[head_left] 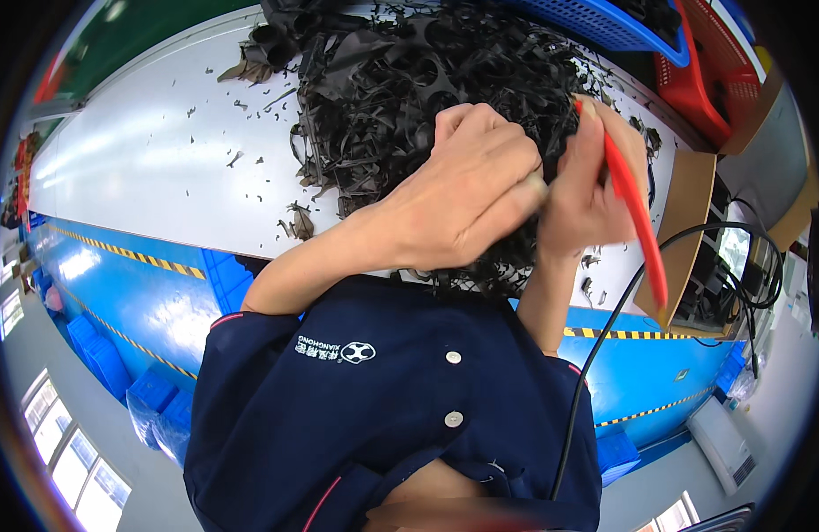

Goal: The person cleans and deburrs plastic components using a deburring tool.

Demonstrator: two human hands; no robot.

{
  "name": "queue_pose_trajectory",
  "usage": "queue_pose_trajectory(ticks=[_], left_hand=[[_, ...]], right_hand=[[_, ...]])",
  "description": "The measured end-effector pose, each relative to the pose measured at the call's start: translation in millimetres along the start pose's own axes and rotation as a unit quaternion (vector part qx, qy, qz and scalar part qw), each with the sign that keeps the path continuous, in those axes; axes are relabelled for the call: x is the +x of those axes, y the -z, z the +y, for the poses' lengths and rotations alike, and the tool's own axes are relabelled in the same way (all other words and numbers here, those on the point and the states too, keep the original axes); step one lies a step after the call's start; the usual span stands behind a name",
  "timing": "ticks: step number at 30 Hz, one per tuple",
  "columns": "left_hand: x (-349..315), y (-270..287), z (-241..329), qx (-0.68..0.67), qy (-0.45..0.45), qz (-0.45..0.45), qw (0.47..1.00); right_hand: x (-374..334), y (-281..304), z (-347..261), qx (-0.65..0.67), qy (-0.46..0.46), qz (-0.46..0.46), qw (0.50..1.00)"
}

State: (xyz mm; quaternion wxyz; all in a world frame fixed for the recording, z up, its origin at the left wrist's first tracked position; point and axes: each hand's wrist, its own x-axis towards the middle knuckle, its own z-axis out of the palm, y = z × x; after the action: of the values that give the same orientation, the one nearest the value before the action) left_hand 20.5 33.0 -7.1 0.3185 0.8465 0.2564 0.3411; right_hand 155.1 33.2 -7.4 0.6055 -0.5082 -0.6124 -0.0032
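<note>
My left hand (485,191) is closed over the near side of a heap of black rubbery scraps (383,89). Its fingers curl in, and whatever they hold is hidden beneath them. Just to the right, my right hand (600,182) grips a long, slim red tool (635,208). One end of the tool shows by the thumb, and the other sticks out toward me past the wrist. Its working tip cannot be made out. The two hands nearly touch. Thin strips and sheets with round holes make up the heap.
Small black crumbs are scattered on the white table (161,151). At the far right stand a blue basket (604,22) and a red basket (680,89). A cardboard box (684,213) with dark parts sits right of my hands, and a black cable (618,310) loops near it.
</note>
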Motion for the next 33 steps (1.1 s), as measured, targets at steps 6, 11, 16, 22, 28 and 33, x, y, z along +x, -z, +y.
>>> queue_pose_trajectory(ticks=[6, 11, 16, 22, 28, 33], left_hand=[[-9.2, -11.6, -2.6, 0.161, -0.026, 0.091, 0.982], [-7.5, -2.9, -4.4, 0.220, -0.062, 0.219, 0.949], [0.2, 32.1, -16.8, -0.007, -0.250, 0.301, 0.920], [-4.0, 48.2, 8.1, 0.006, -0.017, 0.253, 0.967], [-13.3, 40.2, 11.5, -0.036, 0.037, 0.224, 0.973], [-12.8, 39.1, 11.4, -0.102, 0.067, 0.181, 0.976]], right_hand=[[-11.2, -15.1, 11.1, -0.071, -0.038, 0.030, 0.996], [-15.6, -22.1, 24.8, -0.106, -0.025, 0.008, 0.994], [-24.6, -24.3, 41.5, -0.196, -0.029, -0.052, 0.979], [-13.8, -18.8, 23.5, -0.052, -0.015, -0.036, 0.998], [-3.0, 15.0, -17.5, 0.300, -0.202, 0.017, 0.932], [-1.4, 21.1, -35.6, 0.480, -0.274, -0.058, 0.831]])
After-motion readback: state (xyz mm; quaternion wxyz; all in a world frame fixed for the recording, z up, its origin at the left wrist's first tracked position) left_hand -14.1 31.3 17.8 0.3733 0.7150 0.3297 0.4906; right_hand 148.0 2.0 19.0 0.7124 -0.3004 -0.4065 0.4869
